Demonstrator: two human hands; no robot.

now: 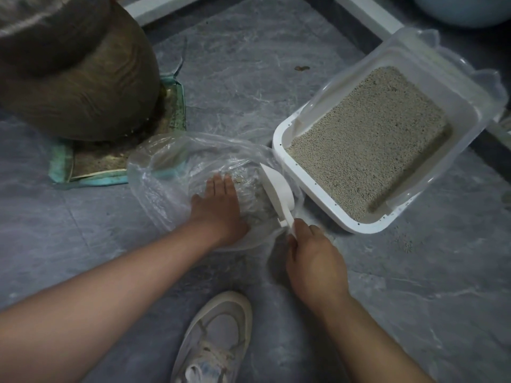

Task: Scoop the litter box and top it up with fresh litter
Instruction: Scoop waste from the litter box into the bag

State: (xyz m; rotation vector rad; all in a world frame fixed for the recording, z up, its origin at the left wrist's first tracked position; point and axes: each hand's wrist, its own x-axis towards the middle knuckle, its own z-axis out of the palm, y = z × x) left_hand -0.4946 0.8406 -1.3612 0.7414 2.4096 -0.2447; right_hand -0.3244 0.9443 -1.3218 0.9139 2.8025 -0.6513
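A white litter box [279,139] with a clear upper rim sits at the right, filled with grey-beige litter [367,150]. Left of it a clear plastic bag [163,172] lies on the floor with a few clumps inside. My right hand [315,261] grips the handle of a white scoop [276,189], whose head is tipped on its side over the bag's mouth. My left hand [218,205] lies flat on the bag, fingers together, pressing it down.
A large brown sack [77,73] stands at the upper left on a teal-edged mat [91,167]. Loose litter grains [406,241] dot the grey stone floor. My white sneaker [218,338] is at the bottom centre. A white frame [367,15] runs behind the box.
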